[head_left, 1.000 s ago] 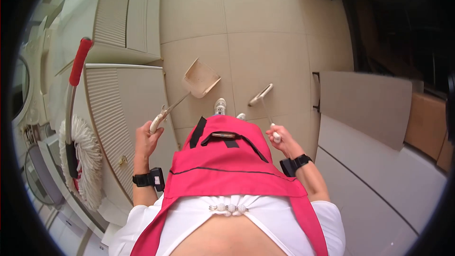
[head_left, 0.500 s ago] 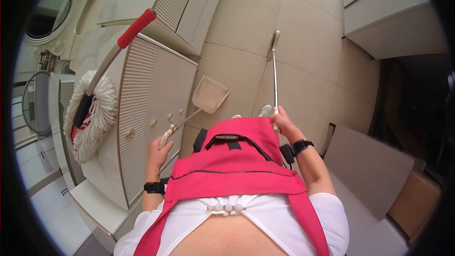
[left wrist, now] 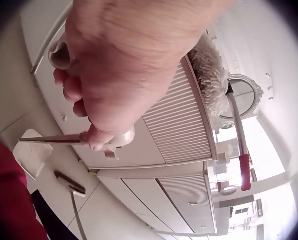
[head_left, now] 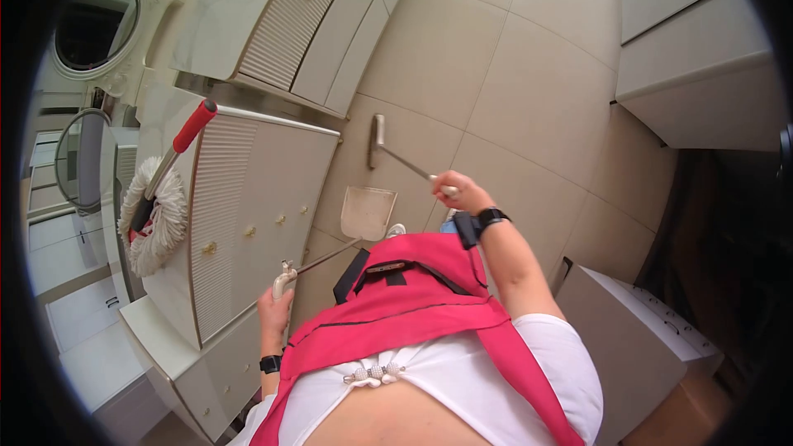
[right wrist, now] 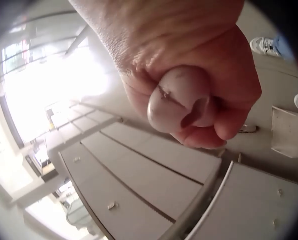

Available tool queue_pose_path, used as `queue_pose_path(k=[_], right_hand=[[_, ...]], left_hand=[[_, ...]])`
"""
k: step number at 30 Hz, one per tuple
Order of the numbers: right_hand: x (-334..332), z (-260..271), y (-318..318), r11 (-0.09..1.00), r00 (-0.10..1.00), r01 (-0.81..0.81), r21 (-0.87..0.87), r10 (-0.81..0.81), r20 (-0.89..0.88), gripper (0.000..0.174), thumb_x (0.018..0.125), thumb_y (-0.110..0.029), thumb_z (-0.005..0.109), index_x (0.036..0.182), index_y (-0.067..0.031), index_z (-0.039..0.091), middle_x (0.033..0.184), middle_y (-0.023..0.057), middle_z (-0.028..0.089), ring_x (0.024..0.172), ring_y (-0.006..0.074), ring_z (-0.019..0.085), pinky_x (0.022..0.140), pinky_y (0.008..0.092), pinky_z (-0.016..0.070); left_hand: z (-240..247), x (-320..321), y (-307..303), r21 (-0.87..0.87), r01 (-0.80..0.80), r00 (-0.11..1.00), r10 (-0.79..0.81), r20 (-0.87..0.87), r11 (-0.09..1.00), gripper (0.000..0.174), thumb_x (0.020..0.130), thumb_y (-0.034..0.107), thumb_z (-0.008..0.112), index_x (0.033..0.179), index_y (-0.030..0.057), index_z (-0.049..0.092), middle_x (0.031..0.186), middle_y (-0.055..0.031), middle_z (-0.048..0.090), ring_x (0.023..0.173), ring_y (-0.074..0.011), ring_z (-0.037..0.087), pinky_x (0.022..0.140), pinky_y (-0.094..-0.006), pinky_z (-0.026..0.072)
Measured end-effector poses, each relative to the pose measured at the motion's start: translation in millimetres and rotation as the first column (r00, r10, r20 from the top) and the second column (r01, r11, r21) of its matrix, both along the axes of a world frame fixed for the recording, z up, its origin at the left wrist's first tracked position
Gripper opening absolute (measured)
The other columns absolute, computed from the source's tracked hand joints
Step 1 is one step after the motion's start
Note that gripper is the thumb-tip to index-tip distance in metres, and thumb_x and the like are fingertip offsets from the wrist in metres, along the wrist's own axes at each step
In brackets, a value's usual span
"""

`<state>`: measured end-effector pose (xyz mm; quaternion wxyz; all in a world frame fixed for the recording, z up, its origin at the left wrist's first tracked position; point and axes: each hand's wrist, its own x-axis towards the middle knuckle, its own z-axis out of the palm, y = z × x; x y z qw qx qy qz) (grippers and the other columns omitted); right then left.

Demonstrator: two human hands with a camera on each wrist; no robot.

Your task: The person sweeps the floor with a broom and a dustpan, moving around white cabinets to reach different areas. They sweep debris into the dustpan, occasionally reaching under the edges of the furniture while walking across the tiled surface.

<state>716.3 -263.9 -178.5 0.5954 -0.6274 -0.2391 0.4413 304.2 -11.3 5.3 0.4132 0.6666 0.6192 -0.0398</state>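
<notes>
My left hand (head_left: 274, 307) grips the white handle of a long-handled dustpan (head_left: 368, 211), whose pale pan lies on the floor just ahead of my feet. In the left wrist view the fingers curl round that handle, with the metal shaft running down to the pan. My right hand (head_left: 462, 192) holds the white end of a broom (head_left: 377, 140) by its handle. The broom's narrow head is on the tiles beyond the pan, near the cabinet's foot. In the right wrist view the rounded handle end (right wrist: 179, 97) pokes out of the curled fist.
White cabinets (head_left: 256, 190) with ribbed fronts and gold knobs line the left side. A mop (head_left: 157, 215) with a red grip leans across the cabinet top, near round mirrors (head_left: 97, 21). Tiled floor (head_left: 545, 99) stretches ahead; white furniture (head_left: 694, 58) stands at the right.
The broom swung from right of my feet out ahead, then left to beyond the dustpan, as the right hand moved forward and left. The head view turned; both hands kept their holds.
</notes>
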Motion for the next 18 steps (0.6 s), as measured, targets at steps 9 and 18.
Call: queue_pose_path(k=[9,18], right_hand=[[134.8,19.8,-155.2,0.725,0.669,0.008,-0.688,-0.515,-0.535,0.018,0.066,0.006,0.054,0.078,-0.0049,0.046,0.066,0.0043,0.049,0.046,0.0128,0.05,0.038,0.0229,0.0459],[118.6,50.2,-103.3,0.829,0.802,-0.077,-0.554,-0.279,-0.529,0.036,0.069,0.005,0.05,0.103,-0.0064,0.043,0.069,0.0043,0.044,0.045,0.0155,0.046,0.037,0.0293,0.0388]], left_hand=[[-0.9,25.3,-47.4,-0.104,-0.332,0.936,0.341,0.085,0.937,0.018,0.083,0.018,0.065,0.092,0.0047,0.058,0.054,0.0031,0.045,0.037,-0.0053,0.04,0.032,-0.0223,0.031],[3.2,50.4,-71.2,-0.1,-0.381,0.913,0.391,0.116,0.919,0.021,0.083,0.02,0.066,0.094,0.0043,0.057,0.055,0.0028,0.045,0.037,-0.0055,0.04,0.034,-0.0218,0.0316]])
